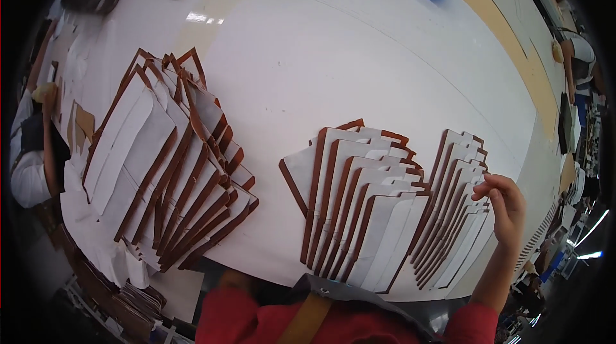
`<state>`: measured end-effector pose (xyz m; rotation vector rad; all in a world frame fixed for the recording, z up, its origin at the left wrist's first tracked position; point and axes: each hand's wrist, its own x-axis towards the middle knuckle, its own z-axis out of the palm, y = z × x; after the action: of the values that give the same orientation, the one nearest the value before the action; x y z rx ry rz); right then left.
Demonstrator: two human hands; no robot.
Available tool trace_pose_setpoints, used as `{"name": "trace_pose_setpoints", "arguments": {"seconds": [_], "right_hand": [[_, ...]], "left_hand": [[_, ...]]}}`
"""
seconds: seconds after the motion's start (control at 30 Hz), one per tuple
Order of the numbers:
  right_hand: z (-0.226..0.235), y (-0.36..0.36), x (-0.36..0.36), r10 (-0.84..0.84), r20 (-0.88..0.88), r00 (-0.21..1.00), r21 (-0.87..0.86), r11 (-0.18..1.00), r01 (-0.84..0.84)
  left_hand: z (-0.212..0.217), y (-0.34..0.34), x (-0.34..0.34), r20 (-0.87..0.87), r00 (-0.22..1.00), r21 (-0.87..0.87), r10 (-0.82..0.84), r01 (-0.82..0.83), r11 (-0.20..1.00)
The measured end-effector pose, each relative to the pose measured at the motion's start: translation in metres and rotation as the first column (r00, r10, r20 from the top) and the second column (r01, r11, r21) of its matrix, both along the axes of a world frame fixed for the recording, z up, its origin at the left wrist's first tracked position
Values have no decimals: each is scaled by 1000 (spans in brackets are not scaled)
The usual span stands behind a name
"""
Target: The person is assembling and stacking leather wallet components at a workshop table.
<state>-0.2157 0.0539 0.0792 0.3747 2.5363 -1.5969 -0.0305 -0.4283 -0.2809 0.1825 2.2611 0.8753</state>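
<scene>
Panels with brown edges (446, 199) fan out at the lower right of the frame; the right hand (507, 211) is at their upper corners, grip loosely open, contact unclear. The left hand is out of sight, its grip impossible to tell. Another fan (366, 206) lies lower centre, a bigger heap (163, 161) left, on the white tabletop (276, 65).

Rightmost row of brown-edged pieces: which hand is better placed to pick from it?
Right, probably: the right hand is curled at the rightmost row; the left hand isn't clearly visible.
</scene>
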Motion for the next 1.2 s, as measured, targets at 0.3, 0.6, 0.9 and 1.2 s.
{"name": "trace_pose_setpoints", "arguments": {"seconds": [0.3, 0.6, 0.9, 1.2], "right_hand": [[9, -68, 99, -81, -361, 929, 95, 988, 123], [-38, -185, 176, -96, -278, 956, 84, 989, 124], [-45, -264, 182, 41, -486, 873, 114, 993, 17], [-48, -272, 195, -167, -472, 866, -57, 986, 159]], "left_hand": [[-27, -21, -68, -320, 946, 70, 48, -27, 997], [-27, -20, -137, -579, 800, 290, 156, 24, 957], [235, 39, -98, 491, 808, 831, -325, -322, 454], [270, 59, -90, 514, 719, 855, -468, -389, 342]]}}
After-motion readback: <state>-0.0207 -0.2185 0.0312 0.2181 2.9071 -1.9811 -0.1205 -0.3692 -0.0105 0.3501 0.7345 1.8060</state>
